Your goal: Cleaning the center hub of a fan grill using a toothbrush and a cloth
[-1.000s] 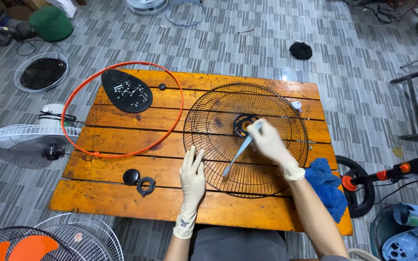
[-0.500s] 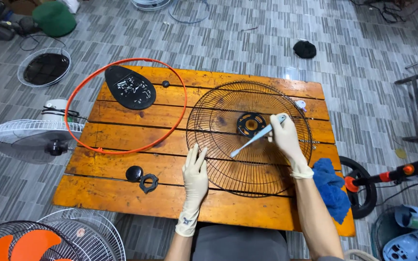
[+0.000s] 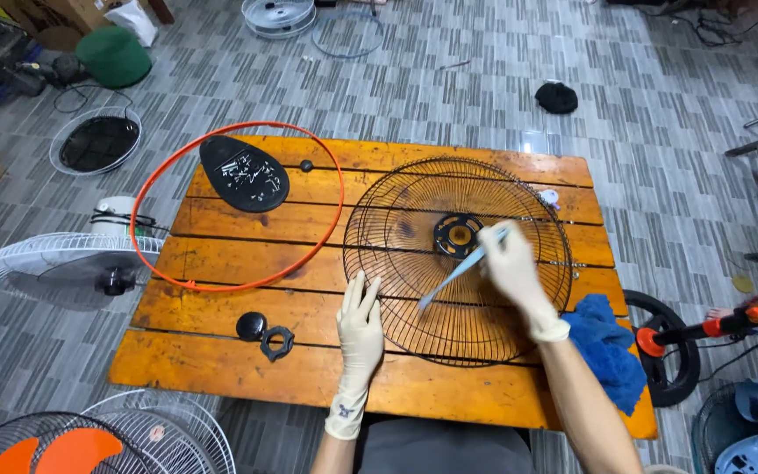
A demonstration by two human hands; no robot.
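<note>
I see one black wire fan guard [image 3: 458, 263] lying flat on the right half of the wooden table [image 3: 221, 377], its rim reaching close to the far edge and the right edge. My left hand [image 3: 360, 329], in a pale glove, lies flat with fingers spread, pressing on the table and the guard's near-left rim; it grips nothing. My right hand [image 3: 512, 268], gloved too, is closed around one pale blue brush [image 3: 460, 268], whose shaft slants down to the left over the wires, just beside the guard's round hub [image 3: 458, 234]. Whether the tip touches the wires I cannot quite tell from here.

One orange ring [image 3: 237, 205] lies over the table's far left corner, partly overhanging the left edge. Inside it sits one black teardrop-shaped cover [image 3: 244, 174] holding a scatter of small screws, too small to count. One small black knob [image 3: 306, 165] rests at the far edge, just beside the ring. Near the left front corner are two black pieces: one round cap [image 3: 251, 326] and one notched nut [image 3: 276, 342], touching or nearly so. One blue cloth [image 3: 607, 347] is bunched at the right front corner.

On the floor, one white fan [image 3: 63, 263] stands off the table's left edge, and two more guards [image 3: 98, 439] lie beyond the left front corner.
</note>
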